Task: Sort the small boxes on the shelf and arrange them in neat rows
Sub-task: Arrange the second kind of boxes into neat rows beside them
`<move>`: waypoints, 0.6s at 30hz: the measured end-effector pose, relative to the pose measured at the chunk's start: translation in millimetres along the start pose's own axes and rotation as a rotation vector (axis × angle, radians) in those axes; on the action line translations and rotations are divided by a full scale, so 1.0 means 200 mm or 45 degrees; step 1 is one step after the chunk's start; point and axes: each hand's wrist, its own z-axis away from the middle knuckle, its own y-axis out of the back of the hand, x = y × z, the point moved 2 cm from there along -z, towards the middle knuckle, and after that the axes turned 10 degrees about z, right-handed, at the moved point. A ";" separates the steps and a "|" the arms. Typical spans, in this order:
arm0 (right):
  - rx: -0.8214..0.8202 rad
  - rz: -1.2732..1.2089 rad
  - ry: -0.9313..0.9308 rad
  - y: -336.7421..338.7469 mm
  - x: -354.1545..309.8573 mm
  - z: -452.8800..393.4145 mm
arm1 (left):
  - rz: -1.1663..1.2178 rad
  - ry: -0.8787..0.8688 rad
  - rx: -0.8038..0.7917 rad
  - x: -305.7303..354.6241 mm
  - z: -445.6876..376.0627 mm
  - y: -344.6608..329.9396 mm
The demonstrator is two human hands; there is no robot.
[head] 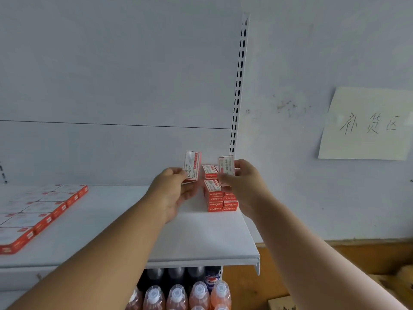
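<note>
1. Bottles [176,294] with white caps stand below the white shelf [201,240].
2. Flat red-edged packs [42,211] lie in rows at the shelf's left.
3. The left hand [172,191] pinches one small box [192,167] upright; the right hand [243,177] grips another box [226,170].
4. Between and just behind them, stacked boxes [220,198] sit near the slotted post [239,81].
5. A handwritten paper [366,124] hangs on the wall.
</note>
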 end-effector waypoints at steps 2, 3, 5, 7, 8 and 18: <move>-0.061 -0.354 -0.044 -0.05 -0.03 0.04 | 0.257 0.023 -0.036 0.03 0.05 0.05; -0.096 -0.546 -0.085 -0.08 -0.04 0.06 | 0.347 0.031 -0.064 0.05 0.07 0.08; -0.176 -0.859 -0.168 -0.15 -0.05 0.11 | 0.484 0.057 -0.115 0.08 0.11 0.15; -0.218 -0.870 -0.195 -0.21 -0.05 0.15 | 0.567 0.097 -0.150 0.11 0.14 0.24; -0.214 -0.805 -0.197 -0.25 -0.04 0.17 | 0.577 0.114 -0.162 0.12 0.16 0.28; -0.203 -0.726 -0.183 -0.62 -0.05 0.40 | -0.648 -0.247 -0.141 0.26 0.31 0.72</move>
